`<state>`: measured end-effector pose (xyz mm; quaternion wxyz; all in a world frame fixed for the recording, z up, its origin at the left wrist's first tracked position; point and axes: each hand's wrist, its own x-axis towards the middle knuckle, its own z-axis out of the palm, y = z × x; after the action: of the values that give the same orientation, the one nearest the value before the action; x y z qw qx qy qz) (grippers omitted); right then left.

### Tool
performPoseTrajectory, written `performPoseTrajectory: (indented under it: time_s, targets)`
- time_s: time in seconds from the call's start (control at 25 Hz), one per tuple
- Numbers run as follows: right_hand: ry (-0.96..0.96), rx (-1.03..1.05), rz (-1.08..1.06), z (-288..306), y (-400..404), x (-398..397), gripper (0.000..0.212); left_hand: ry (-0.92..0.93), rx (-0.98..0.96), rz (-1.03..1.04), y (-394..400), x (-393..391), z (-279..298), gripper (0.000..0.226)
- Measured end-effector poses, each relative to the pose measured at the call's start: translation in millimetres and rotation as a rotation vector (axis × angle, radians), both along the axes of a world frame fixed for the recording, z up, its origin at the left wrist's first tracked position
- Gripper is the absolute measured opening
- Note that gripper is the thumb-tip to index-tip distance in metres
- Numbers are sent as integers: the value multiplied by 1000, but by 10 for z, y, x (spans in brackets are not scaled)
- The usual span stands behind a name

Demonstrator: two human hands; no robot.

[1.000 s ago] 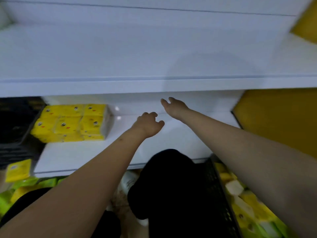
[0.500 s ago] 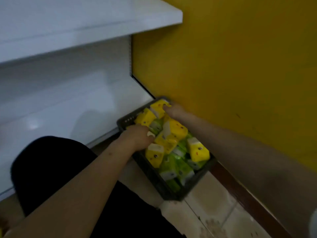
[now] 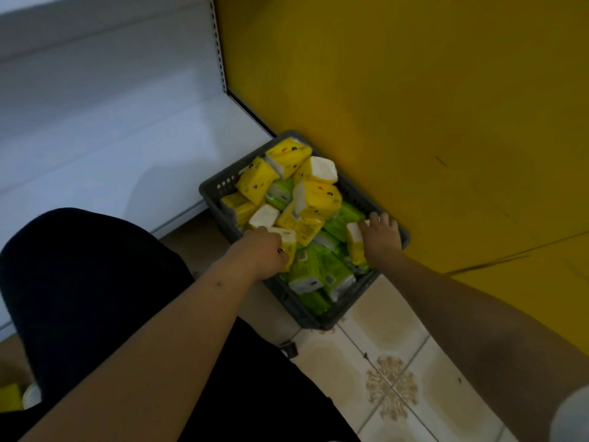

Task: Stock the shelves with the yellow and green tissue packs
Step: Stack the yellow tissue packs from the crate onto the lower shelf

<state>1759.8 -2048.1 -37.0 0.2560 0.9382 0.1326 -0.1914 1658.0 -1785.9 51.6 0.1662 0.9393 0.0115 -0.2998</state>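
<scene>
The yellow tissue packs (image 3: 318, 199) and green tissue packs (image 3: 322, 275) are heaped loosely in a dark crate (image 3: 302, 311) on the floor, beside the white shelf (image 3: 111, 148). One yellow pack is gripped by the left hand (image 3: 264, 253), another by the right hand (image 3: 381, 237). The packs are judged light, soft and slick-wrapped; they are best taken across the broad faces.

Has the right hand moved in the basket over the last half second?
Yes. The right hand went from the basket's far corner to its wall-side rim, now nearer the person, gripping a yellow pack.
</scene>
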Motion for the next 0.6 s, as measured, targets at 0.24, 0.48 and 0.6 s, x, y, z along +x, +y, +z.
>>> performPoseTrajectory:
  time_s: [0.24,0.48,0.6]
  targets:
    - [193,242,47,61,-213,175,68,35,14,0,-16,-2,-38,47]
    - [97,1069,-310,624,157,49,65,-52,-127,270,80,-46,102,45]
    - [157,1395,-442,1005,663,-29,57,-153,-442,516,98,-32,404,46]
